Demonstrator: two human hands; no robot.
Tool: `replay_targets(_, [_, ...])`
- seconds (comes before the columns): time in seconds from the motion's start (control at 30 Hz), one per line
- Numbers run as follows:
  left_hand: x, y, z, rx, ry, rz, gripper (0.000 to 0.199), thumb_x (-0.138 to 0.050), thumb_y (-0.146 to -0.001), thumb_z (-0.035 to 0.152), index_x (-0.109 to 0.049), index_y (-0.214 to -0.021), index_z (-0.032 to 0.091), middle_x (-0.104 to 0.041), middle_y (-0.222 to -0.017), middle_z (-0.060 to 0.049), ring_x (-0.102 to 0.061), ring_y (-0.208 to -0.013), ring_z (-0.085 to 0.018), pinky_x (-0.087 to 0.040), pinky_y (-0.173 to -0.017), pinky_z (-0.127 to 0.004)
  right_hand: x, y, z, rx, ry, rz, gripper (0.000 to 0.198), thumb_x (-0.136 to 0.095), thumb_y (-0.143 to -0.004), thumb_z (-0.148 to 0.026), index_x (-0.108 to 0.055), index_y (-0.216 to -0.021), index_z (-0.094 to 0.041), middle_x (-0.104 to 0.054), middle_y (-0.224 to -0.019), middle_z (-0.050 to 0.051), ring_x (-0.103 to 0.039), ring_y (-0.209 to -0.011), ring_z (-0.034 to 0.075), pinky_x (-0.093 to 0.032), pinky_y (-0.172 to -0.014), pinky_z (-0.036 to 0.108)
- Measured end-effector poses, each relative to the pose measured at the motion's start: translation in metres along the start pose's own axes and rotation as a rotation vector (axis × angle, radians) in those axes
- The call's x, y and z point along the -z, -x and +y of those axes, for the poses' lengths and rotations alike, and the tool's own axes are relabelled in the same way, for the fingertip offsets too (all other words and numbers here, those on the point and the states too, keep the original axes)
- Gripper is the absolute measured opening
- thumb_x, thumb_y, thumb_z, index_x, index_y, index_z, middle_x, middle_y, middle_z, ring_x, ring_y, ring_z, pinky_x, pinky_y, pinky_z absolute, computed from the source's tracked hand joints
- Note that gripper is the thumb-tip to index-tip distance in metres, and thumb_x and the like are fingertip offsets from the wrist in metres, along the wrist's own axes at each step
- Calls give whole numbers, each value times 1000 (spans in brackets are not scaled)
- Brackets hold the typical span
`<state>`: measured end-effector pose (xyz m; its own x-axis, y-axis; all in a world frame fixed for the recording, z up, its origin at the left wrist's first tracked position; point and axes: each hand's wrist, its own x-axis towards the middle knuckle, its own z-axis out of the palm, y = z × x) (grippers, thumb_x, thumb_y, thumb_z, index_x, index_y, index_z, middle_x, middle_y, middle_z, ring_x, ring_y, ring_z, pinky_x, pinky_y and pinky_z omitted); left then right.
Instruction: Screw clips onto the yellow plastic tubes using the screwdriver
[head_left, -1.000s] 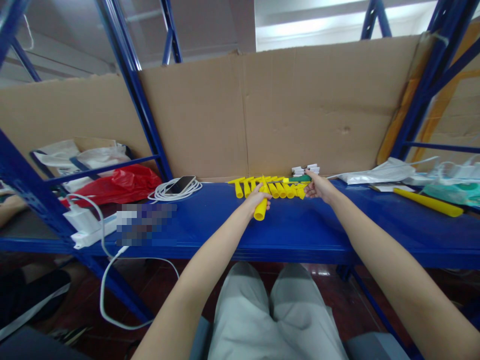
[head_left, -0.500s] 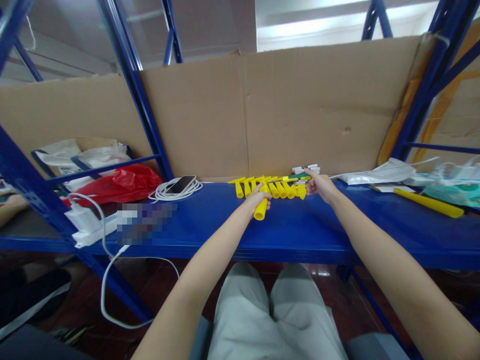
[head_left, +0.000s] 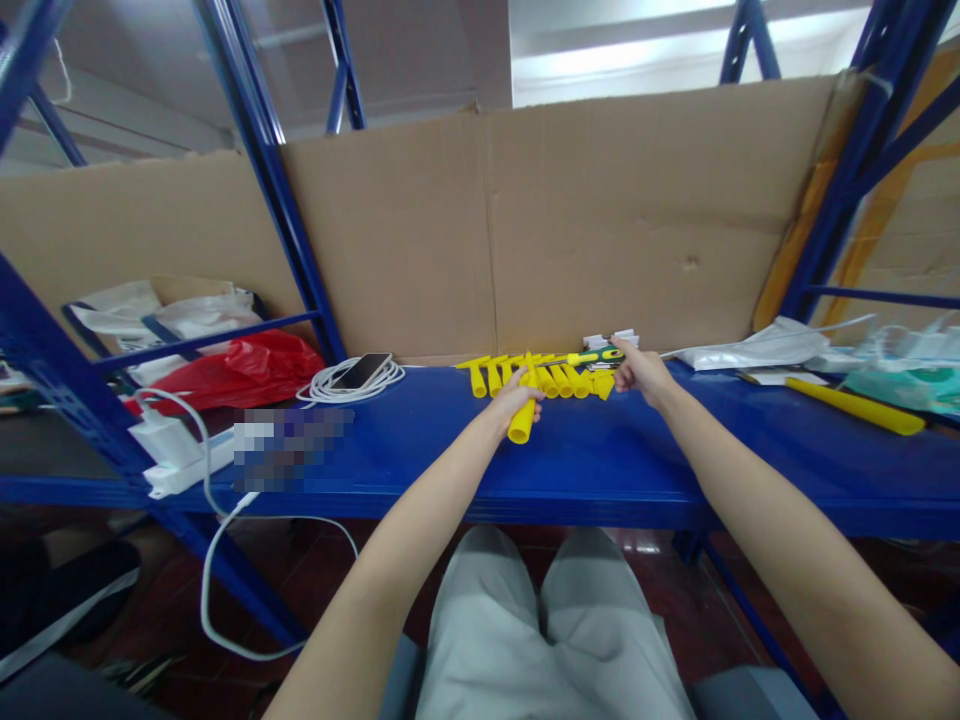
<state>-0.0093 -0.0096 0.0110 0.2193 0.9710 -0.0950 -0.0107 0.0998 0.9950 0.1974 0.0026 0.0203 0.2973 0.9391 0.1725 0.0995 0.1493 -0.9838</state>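
Clasping a yellow tube (head_left: 520, 428) in my left grip (head_left: 520, 392), I'm holding a screwdriver (head_left: 597, 356) at two o'clock in my right grip (head_left: 636, 372), work seemingly unfinished.

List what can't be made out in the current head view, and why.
- Head view: the tip of the green-and-yellow tool in the right hand, too small to tell whether it touches the yellow piece in the left hand.
- Head view: whatever lies under the pixelated patch, masked.
- Head view: the white items behind the tool, too small to identify.
- Head view: the right elbow, cut off by the picture's edge.
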Motion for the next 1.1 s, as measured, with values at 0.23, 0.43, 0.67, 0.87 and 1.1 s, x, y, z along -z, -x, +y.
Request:
replay_targets(0.23, [0,0,1,2,5,4,79,-46,-78,-3,-17,-145,26,-49,-63,3,-43,-42,-7,-33,-43,-19,0,-4,3,0,10,10,46,-55,-81,-52,-39,-49,-22,-48,-37,2,-48,-36,11,-35,-35,21])
replay_targets(0.43, [-1,2,2,-5,-12,-9,78,-45,-79,-4,-16,-145,26,-49,-63,3,-43,-42,-7,-33,-42,-20,0,-12,6,45,-43,81,40,-59,-79,-46,-46,-50,-21,-56,-43,4,-57,-47,14,-43,-40,22])
replay_targets(0.67, [-2,6,4,12,-37,-6,78,-46,-78,-3,-17,-145,27,-49,-64,3,-42,-42,-7,-33,-43,-20,-4,-19,9,154,-74,217,35,-66,-75,-42,-44,-55,-24,-51,-40,0,-62,-51,18,-47,-42,25])
replay_targets(0.87, [-2,5,4,7,-31,-6,79,-45,-78,-4,-18,-145,26,-49,-62,3,-42,-41,-7,-33,-42,-20,-4,-13,9,202,-107,171,41,-68,-73,-44,-36,-59,-23,-57,-49,-2,-58,-45,12,-39,-38,20])
replay_targets(1.1, [-1,1,2,14,-19,11,83,-53,-76,2,-17,-146,29,-49,-62,5,-43,-39,-6,-35,-41,-18,-3,-19,15,277,-8,198,44,-66,-68,-59,-39,-72,-24,-48,-47,-7,-55,-40,13,-29,-31,20])
